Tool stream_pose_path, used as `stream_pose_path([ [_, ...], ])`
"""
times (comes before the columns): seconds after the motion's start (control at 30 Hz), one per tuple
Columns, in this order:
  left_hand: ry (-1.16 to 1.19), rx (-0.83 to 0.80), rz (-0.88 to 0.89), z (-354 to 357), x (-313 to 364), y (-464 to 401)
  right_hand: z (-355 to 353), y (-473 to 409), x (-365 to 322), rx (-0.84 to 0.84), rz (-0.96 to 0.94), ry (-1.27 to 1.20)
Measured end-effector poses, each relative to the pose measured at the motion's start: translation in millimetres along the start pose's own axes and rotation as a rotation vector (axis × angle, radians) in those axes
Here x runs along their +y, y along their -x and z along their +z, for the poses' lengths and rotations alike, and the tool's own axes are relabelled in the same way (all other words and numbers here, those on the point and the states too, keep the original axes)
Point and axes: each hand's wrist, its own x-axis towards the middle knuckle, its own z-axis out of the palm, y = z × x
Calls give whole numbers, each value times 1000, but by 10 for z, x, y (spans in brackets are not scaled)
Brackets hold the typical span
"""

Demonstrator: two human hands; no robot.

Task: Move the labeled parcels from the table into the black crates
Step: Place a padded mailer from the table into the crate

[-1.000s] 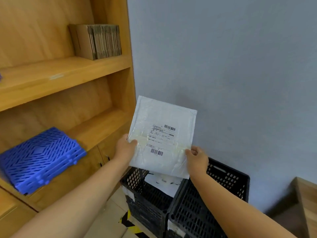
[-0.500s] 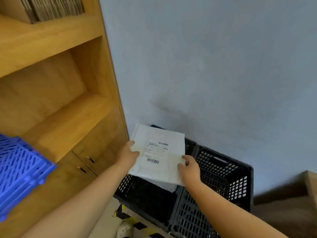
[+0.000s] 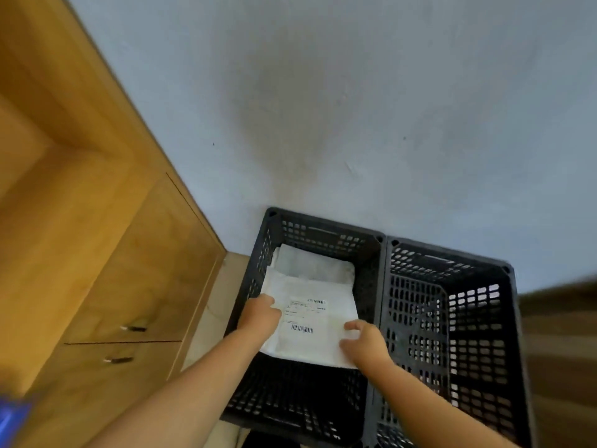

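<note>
while i lean over the two black crates by the wall, both my hands pinch one white labeled parcel (image 3: pixel 315 321) inside the mouth of the left crate (image 3: pixel 255 286). my left hand (image 3: pixel 260 313) clamps its left edge, thumb on top, the fingers hidden underneath. my right hand (image 3: pixel 363 342) grips the near right corner the same way, covering it. the label faces up with two barcodes, its text too small to read. beneath it lies another white parcel (image 3: pixel 311 265), mostly covered, only its far part showing. the right crate (image 3: pixel 449 263) stands touching the left one; its near end is cut off by the frame. the wooden cabinet (image 3: pixel 106 270) to the left is blurred, and a blue thing (image 3: pixel 13 421) in the corner is cropped.
</note>
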Motion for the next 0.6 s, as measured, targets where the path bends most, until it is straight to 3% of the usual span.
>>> stream_pose_path([
  [0.2, -154, -35, 18, 174, -197, -686, 414, -586, 106, -5, -73, 182],
  [0.6, -341, 86, 161, 745, -386, -1755, 950, -1752, 328, 194, -173, 151],
])
